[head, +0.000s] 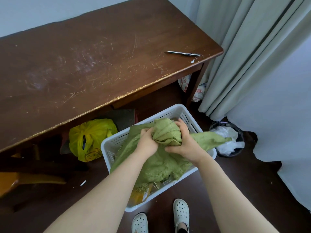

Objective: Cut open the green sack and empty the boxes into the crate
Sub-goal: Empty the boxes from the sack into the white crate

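A green woven sack (158, 163) hangs crumpled over a white perforated crate (116, 142) on the dark floor. My left hand (147, 142) grips the bunched top of the sack from the left. My right hand (182, 142) grips the same bunch from the right, fingers curled over the folds. Under the sack's lower edge, yellow-orange packaging (139, 195) shows inside the crate's near corner. A metal utility knife (184, 53) lies on the brown wooden table (84, 64), near its right end.
A yellow plastic bag (89, 138) sits under the table, left of the crate. A black bin (227, 140) with white plastic stands right of the crate. Grey curtains (252, 56) hang at the right. My feet in white clogs (180, 214) stand just before the crate.
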